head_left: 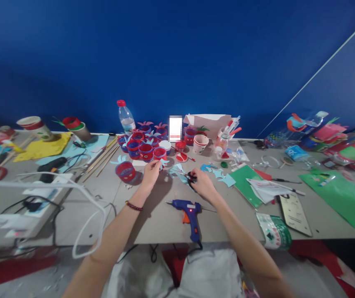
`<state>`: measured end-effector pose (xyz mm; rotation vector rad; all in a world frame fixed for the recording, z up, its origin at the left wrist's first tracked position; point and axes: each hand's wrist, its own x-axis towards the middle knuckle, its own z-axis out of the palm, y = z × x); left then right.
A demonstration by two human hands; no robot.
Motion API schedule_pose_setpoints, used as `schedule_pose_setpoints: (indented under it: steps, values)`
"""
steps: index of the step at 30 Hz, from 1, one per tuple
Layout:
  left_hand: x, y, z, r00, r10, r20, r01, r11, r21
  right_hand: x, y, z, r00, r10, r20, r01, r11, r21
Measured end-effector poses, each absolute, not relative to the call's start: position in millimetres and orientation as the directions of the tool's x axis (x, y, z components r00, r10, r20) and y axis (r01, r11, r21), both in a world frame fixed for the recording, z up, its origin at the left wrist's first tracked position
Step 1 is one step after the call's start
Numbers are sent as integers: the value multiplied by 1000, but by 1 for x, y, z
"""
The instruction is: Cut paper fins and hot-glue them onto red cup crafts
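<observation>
Between the fingertips of my left hand (151,176) is a small light blue paper cutout (163,164), pinched in front of the painted cups. My right hand (203,184) is closed round the black handles of a pair of scissors (191,178), whose blades point left over light blue paper (179,170) on the table. A blue hot glue gun (191,210) with a glowing red light lies below both hands, nozzle to the left. Red and purple painted cups (146,152) stand grouped behind my left hand. One such cup (125,171) tilts apart from them, at the left.
Light blue scraps (227,179) and a green sheet (248,185) lie to the right. Beyond them is a phone-like flat object (295,214). A water bottle (126,118) and paper cups (200,143) stand at the back. White cables cross near a power strip (40,207).
</observation>
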<state>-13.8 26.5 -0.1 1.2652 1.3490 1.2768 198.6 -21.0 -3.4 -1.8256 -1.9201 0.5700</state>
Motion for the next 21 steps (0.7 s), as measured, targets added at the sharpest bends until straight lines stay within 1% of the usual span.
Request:
schedule_pose_setpoints:
  steps: [2,4,6,10,13,16,19,21]
  values:
    - [-13,26,1,-104,993,50,85,-41,996,203,-25,7,-35,998,45,772,56,-634]
    - [-12,25,2,-102,994,40,67,-34,997,210,-30,22,4,993,116,723,77,-686]
    - [-11,23,5,-99,994,37,65,-31,997,221,-37,40,79,979,186,715,74,-695]
    - [-9,18,10,-92,995,36,90,-27,996,258,-58,65,243,937,249,731,-8,-682]
    - [-8,20,9,-87,996,24,86,-16,996,302,-73,60,407,871,274,746,-144,-650]
    - [-8,22,5,-54,998,40,108,-34,994,357,-80,37,578,765,284,727,-324,-605]
    - [-8,21,4,-19,999,47,130,-44,991,404,-79,11,624,726,289,749,-451,-486]
    - [-7,18,8,-13,1000,28,128,-26,991,424,-76,-2,617,727,300,772,-488,-406]
